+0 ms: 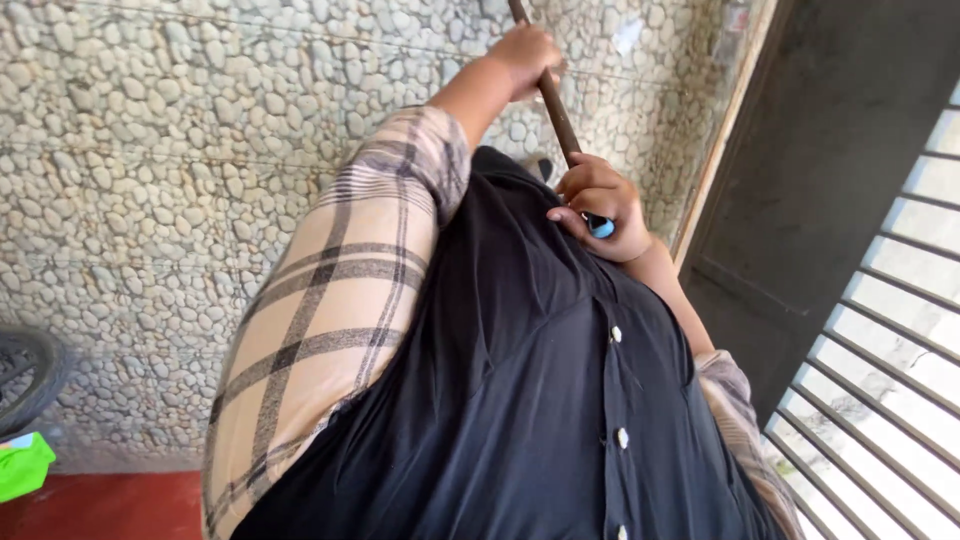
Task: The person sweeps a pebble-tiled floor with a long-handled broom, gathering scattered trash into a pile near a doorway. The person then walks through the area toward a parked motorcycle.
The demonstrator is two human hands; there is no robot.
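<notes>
My left hand (pixel 525 55) grips the brown pole (pixel 556 118) high, my right hand (pixel 600 205) clamps its blue-capped end. Fingers wrap it fully, spaced apart for leverage over the pebbled floor (pixel 150 200).

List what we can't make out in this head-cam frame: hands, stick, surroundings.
- Stick, head view: its far end is cut off by the top edge; near end hidden inside the right hand, only a blue tip shows.
- Left hand: palm side hidden behind the stick.
- Floor below: blocked by the black garment.
- Green object: cut by the left edge, kind unclear.
- Dark round object: cut by the left edge.
</notes>
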